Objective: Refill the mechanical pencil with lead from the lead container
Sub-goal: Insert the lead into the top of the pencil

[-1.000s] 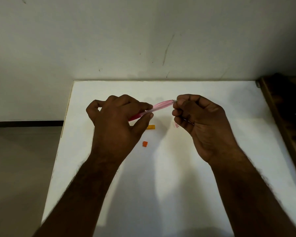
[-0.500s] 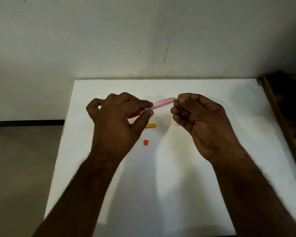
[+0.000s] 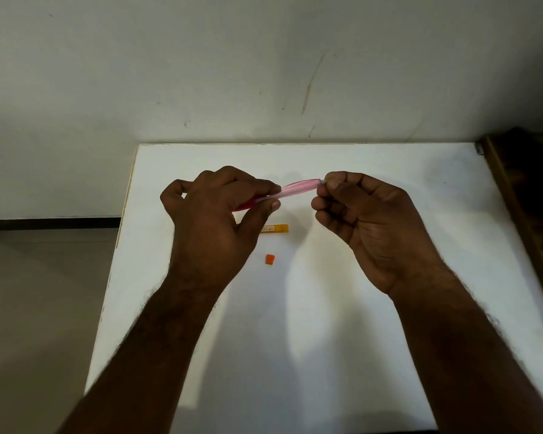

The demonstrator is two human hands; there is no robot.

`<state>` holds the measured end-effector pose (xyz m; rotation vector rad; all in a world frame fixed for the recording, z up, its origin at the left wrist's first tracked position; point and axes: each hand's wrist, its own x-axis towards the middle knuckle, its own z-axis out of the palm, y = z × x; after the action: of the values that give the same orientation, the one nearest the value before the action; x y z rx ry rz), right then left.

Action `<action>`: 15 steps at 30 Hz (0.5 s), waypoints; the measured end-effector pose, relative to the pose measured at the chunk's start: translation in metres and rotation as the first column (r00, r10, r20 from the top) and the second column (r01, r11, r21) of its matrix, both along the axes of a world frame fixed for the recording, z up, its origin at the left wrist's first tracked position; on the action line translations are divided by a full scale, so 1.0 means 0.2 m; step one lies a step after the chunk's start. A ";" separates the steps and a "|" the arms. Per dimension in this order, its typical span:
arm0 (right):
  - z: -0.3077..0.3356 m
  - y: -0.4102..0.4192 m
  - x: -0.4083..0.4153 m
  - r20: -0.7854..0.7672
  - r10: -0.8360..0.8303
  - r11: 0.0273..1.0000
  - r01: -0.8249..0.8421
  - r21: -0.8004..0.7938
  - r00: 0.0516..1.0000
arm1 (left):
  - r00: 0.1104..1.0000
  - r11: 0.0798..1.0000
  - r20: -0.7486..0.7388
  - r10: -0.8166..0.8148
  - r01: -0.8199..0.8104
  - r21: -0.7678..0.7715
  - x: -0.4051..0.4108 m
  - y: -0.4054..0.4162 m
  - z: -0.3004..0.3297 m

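**Both hands on pink pencil above bench**

Left hand (image 3: 213, 220) grips the mechanical pencil (image 3: 298, 187) near its darker red lower end, thumb and fingers curled round the barrel. Pencil is held up off the white bench (image 3: 342, 355), lying roughly level, tilted slightly up toward the right. Barrel is translucent pink, blurred.

Right hand (image 3: 370, 227) is at the pencil's right end, fingers curled in, thumb and forefinger pinched together right at the tip of the barrel. Something small and grey shows at that pinch; cannot tell whether it is a lead or the pencil's end piece. Palm faces the camera.

Lead container (image 3: 275, 228), yellow-orange and slim, lies flat on the bench just below the left hand's thumb, its left end hidden behind the hand. A small orange cap (image 3: 269, 259) sits on the bench near the container, apart from it, closer to the camera, between the two forearms.

Bench butts against a scuffed pale wall (image 3: 264, 73). Dark wooden furniture (image 3: 527, 183) stands at the bench's right edge. Floor (image 3: 38, 292) shows on the left.
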<state>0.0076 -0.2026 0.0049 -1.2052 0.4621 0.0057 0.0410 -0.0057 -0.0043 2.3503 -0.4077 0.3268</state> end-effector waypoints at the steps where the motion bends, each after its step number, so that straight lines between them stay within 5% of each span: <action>1: 0.00 0.00 0.00 0.017 0.005 0.998 -0.004 -0.068 1.000 | 1.000 1.000 -0.001 0.002 -0.002 0.002 0.00 0.00 0.00; 5: -0.01 0.00 0.01 0.106 0.033 0.926 0.010 -0.378 0.994 | 1.000 1.000 0.005 0.012 -0.012 0.023 0.00 0.00 0.00; 12: -0.02 -0.04 0.00 0.073 0.003 0.947 0.021 -0.320 0.997 | 1.000 0.999 0.008 0.024 -0.025 0.032 0.00 0.00 -0.01; 15: -0.07 -0.06 0.00 0.008 -0.070 0.783 0.060 -0.619 0.998 | 1.000 0.999 0.003 0.027 -0.027 0.020 0.01 0.00 -0.01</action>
<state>0.0086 -0.2149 -0.0091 -1.8425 0.5394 -0.2137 0.0423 -0.0053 -0.0065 2.3770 -0.3824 0.3402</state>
